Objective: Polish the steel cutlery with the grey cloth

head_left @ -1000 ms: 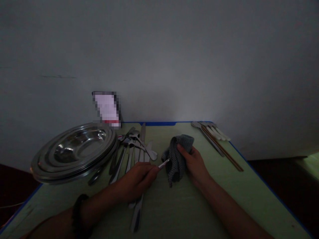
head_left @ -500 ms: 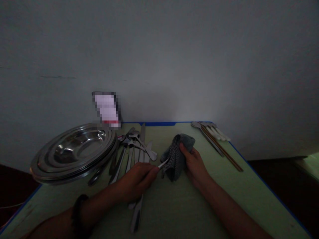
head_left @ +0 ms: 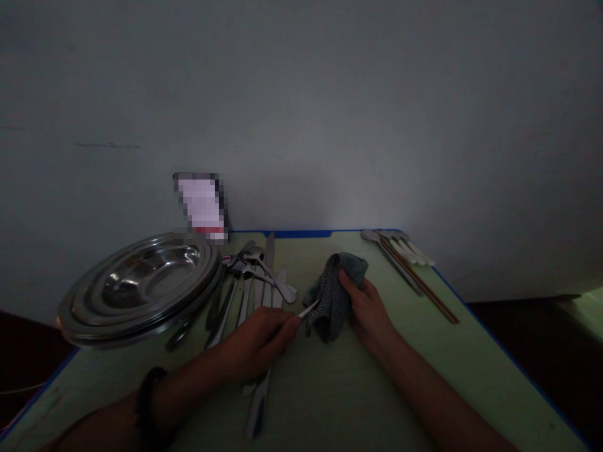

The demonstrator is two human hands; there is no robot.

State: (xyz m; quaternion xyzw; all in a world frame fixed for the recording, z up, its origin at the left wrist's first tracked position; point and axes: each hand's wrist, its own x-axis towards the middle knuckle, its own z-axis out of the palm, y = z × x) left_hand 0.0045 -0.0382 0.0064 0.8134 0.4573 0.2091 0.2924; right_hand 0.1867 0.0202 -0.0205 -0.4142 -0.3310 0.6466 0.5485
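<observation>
My left hand [head_left: 266, 339] is closed around the end of a piece of cutlery with a pale, thin handle [head_left: 308, 309]. Its other end disappears into a grey-green checked cloth [head_left: 335, 295], so I cannot tell which kind it is. My right hand [head_left: 370, 307] grips that cloth from the right side, thumb on top, with the fabric folded around the hidden end. Beneath and beside my left forearm lies a loose heap of metal spoons [head_left: 276, 282] and table knives [head_left: 259, 402], partly covered by the hand.
Stacked steel dishes [head_left: 155, 289] stand at the left, several handles poking out beside them. A phone [head_left: 202, 204] with a blurred screen leans on the wall [head_left: 301, 113]. At the right lie wooden chopsticks [head_left: 424, 282], a metal spoon [head_left: 371, 236] and several white-handled utensils [head_left: 414, 251]. The table has a blue edge [head_left: 301, 234].
Almost nothing differs. Both hands, the cloth and the pale-handled piece of cutlery keep practically the same position.
</observation>
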